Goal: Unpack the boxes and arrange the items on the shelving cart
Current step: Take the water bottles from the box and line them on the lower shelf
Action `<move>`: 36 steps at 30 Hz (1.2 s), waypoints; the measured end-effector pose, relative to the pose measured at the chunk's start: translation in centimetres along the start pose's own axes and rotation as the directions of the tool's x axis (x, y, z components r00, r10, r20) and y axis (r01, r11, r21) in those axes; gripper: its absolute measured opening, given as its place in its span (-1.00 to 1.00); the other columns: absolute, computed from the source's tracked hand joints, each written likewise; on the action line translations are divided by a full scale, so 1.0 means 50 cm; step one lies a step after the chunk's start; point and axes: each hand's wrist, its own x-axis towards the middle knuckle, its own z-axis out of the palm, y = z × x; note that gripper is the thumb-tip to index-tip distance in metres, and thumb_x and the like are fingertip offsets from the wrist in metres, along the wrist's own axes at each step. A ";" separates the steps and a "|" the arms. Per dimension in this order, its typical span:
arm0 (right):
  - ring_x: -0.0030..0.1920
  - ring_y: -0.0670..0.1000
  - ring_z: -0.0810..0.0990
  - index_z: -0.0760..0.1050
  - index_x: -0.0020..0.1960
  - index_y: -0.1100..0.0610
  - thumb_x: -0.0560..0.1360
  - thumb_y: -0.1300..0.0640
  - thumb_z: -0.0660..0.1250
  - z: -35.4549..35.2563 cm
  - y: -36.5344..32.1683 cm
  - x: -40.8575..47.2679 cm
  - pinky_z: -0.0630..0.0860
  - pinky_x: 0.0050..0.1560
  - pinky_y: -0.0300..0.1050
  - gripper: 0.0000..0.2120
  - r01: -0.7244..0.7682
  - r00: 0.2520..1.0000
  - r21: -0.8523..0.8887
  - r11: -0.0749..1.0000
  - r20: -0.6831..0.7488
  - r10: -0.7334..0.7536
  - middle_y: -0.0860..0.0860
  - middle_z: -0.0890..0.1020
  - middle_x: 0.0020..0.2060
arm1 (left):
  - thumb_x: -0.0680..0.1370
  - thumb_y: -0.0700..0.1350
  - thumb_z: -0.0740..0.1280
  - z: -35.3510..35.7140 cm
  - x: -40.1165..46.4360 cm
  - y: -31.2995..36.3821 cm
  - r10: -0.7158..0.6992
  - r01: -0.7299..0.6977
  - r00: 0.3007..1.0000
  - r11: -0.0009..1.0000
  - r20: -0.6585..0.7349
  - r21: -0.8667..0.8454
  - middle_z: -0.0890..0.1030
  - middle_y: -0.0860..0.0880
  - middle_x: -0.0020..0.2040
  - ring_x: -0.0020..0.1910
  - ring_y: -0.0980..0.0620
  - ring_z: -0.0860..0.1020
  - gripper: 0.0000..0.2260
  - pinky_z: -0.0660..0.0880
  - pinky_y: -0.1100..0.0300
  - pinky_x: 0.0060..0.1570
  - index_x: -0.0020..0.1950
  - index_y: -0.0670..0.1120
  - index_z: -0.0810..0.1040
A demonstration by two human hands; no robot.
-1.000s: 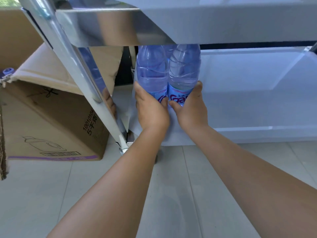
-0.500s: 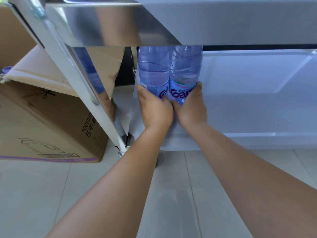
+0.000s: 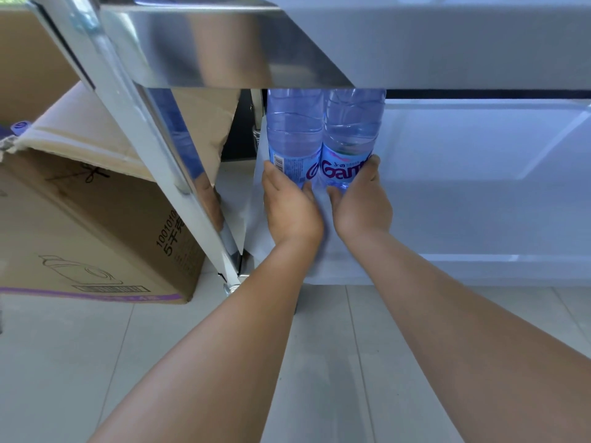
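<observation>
Your hands have slid lower: left hand (image 3: 289, 207) and right hand (image 3: 363, 201) each cup a bottle (image 3: 294, 132) on the shelf (image 3: 463, 219), box (image 3: 96, 225) at 9 o'clock.

Two bottles on the cart's low shelf

The left bottle (image 3: 294, 135) and right bottle (image 3: 351, 132) are clear blue plastic, water-filled, upright and touching side by side, labels facing out. Their tops are hidden behind the steel upper shelf (image 3: 224, 49). They stand at the left end of the white lower shelf (image 3: 479, 219). An open cardboard box (image 3: 89, 225) sits on the floor beside the cart's post (image 3: 153, 148).
</observation>
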 end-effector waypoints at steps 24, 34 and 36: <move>-0.27 0.03 0.52 0.49 -0.18 0.15 0.46 0.10 0.24 -0.099 -0.522 -0.301 0.48 -0.24 0.03 -0.87 0.659 0.680 0.291 0.693 0.162 -0.715 0.00 0.56 -0.32 | 0.41 0.14 0.18 -0.787 0.074 0.003 0.444 -0.563 0.826 0.675 0.347 0.476 0.55 0.16 -0.36 -0.34 0.29 0.52 -0.76 0.48 0.18 -0.31 -0.17 0.08 0.59; -0.10 0.08 0.51 0.42 0.02 0.19 0.50 0.18 0.24 0.115 -0.793 -0.056 0.45 -0.17 -0.12 -0.88 0.414 0.776 -0.222 0.883 0.593 -0.215 0.08 0.52 -0.06 | 0.50 -0.16 0.28 -0.748 0.492 -0.059 0.010 -0.499 0.826 0.476 0.563 0.724 0.61 -0.05 -0.03 -0.08 -0.10 0.57 -0.87 0.54 0.10 -0.14 0.00 -0.09 0.58; 0.11 0.13 0.49 0.39 0.20 0.18 0.53 0.11 0.24 0.191 -0.799 -0.027 0.48 0.07 -0.06 -0.72 0.431 0.724 -0.364 0.826 0.685 -0.076 0.12 0.48 0.14 | 0.47 -0.25 0.28 -0.729 0.542 -0.063 -0.053 -0.542 0.797 0.373 0.601 0.753 0.57 -0.07 -0.21 -0.26 -0.09 0.51 -0.95 0.43 0.17 -0.37 -0.16 -0.14 0.53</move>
